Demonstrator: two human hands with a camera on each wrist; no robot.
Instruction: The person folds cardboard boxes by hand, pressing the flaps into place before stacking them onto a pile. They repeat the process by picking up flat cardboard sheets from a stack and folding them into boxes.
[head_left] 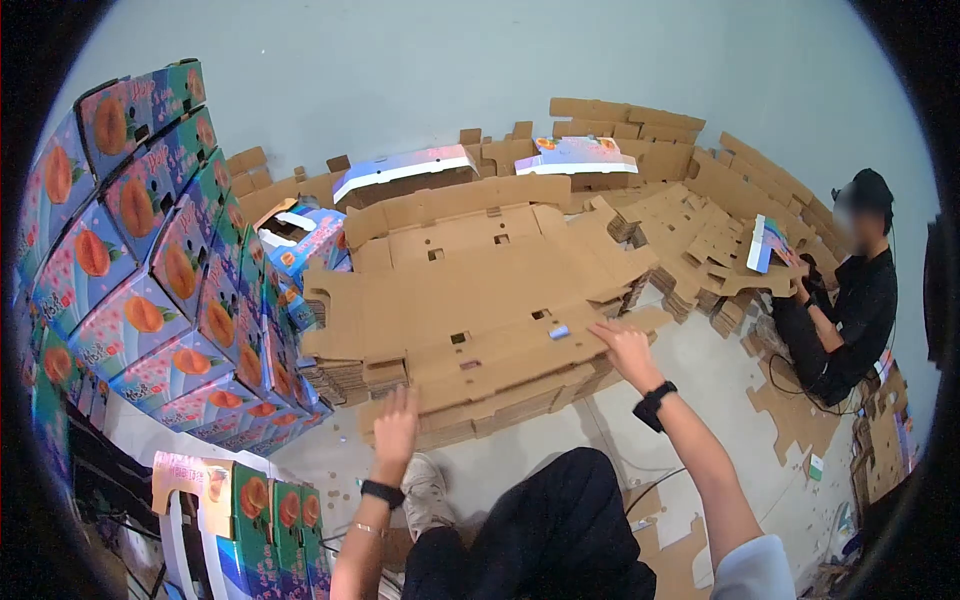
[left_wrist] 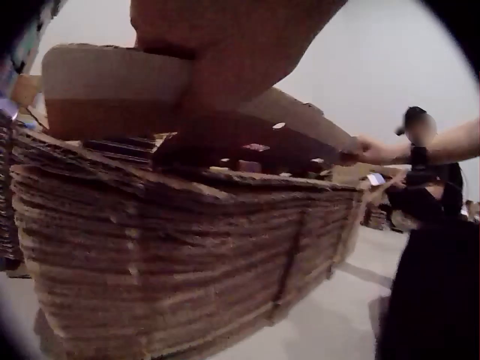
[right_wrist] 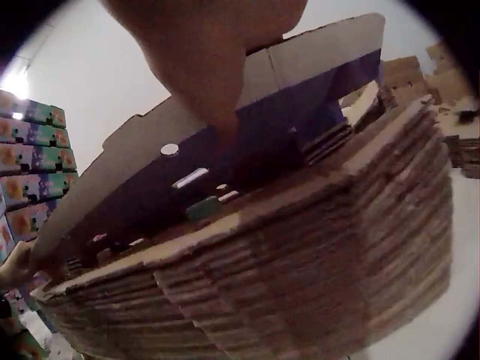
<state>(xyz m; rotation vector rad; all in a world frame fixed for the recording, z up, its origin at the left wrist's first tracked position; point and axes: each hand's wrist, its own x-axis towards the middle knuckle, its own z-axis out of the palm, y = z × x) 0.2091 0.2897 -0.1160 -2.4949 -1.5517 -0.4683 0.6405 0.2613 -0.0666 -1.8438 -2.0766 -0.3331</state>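
A flat, unfolded cardboard box blank (head_left: 480, 285) with slots and holes tops a thick stack of similar blanks (left_wrist: 172, 262). My left hand (head_left: 395, 425) grips the near flap at its left end. Toward the right end of that same edge, my right hand (head_left: 628, 350) holds the flap between thumb and fingers. Both wrist views show the near edge raised, with a dark gap between it and the stack below. Part of each hand's fingers is hidden by the cardboard. A small bluish patch (head_left: 558, 332) shows near the right hand.
Printed fruit boxes (head_left: 140, 260) are piled high on the left, with more boxes (head_left: 250, 520) at the lower left. Further cardboard stacks (head_left: 690, 235) stand at the back right. A person in black (head_left: 860, 290) sits on the right, handling a printed box (head_left: 768, 245).
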